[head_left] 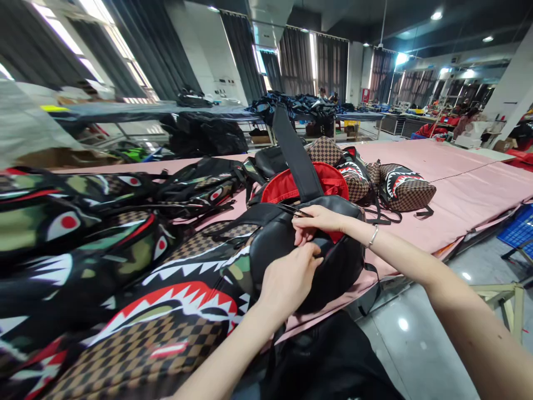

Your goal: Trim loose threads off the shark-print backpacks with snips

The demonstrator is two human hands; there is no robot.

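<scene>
In front of me on the pink-covered table lies a black backpack, open at the top with its red lining showing. A wide black strap stands up from it. My left hand is closed in a pinch on the black panel of the backpack. Just beyond it, my right hand, with a bracelet at the wrist, is curled over the same panel. A thin dark two-pronged tool sticks out leftward from its fingers; its kind is unclear. The fingertips of both hands are partly hidden.
Shark-mouth backpacks in brown check and camouflage are heaped at the left. More checked bags lie beyond on the pink table. A blue crate and metal frame stand at the right. Behind is another loaded table.
</scene>
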